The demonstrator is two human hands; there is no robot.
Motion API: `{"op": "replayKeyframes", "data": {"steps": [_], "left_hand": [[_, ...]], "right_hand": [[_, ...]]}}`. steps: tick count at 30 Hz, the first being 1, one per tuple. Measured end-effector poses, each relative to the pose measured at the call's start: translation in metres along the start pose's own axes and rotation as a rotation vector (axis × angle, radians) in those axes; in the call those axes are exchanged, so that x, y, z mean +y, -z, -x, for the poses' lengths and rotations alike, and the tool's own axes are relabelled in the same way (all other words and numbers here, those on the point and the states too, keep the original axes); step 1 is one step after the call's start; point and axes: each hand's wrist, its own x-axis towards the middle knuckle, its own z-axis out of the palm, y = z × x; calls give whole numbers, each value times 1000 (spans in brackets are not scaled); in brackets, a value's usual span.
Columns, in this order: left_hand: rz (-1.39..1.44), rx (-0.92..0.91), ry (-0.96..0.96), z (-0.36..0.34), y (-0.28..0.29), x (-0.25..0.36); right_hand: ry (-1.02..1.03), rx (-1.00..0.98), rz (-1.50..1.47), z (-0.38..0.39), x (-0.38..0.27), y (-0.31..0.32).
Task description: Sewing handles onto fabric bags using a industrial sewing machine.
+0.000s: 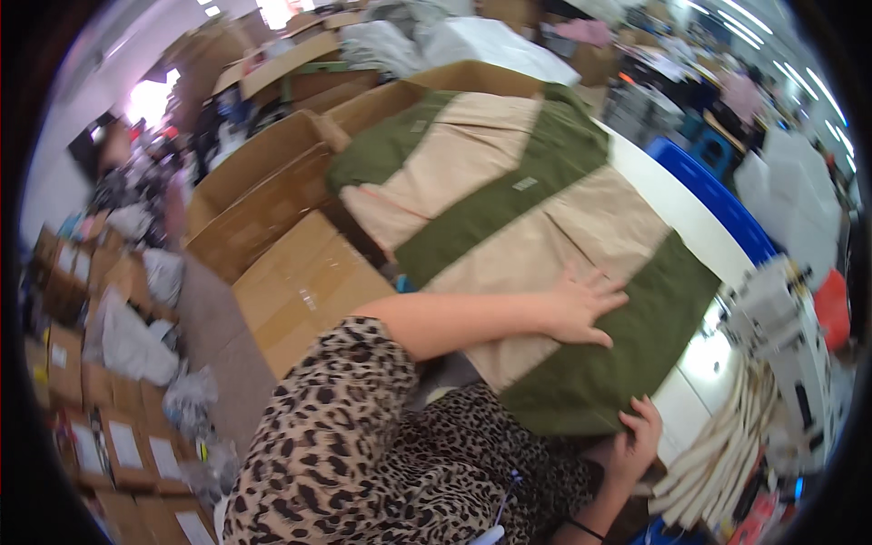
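- A white tabletop is seen at right.
- A cardboard box is seen at left.
- Green-and-beige fabric is spread centrally, partly hiding both.
- The left hand is laid on it, fingers spread.
- The right hand is curled at its near edge; any grip cannot be told.

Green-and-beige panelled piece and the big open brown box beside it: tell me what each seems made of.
Panelled piece: fabric, perhaps synthetic, with a mostly matte finish, judging by its soft creases and seams. Brown box: most likely cardboard, dull-surfaced, with stiff folded flaps.
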Motion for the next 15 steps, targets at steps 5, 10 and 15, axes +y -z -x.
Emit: {"op": "replayKeyframes", "data": {"steps": [5, 10, 15], "left_hand": [[94, 38, 45, -1, -5, 1], [105, 58, -7, 0, -5, 2], [131, 33, -2, 2, -2, 3]], "right_hand": [[-3, -111, -12, -2, 3, 7], [203, -118, 88, -9, -11, 11], [277, -179, 128, -10, -23, 13]]}}
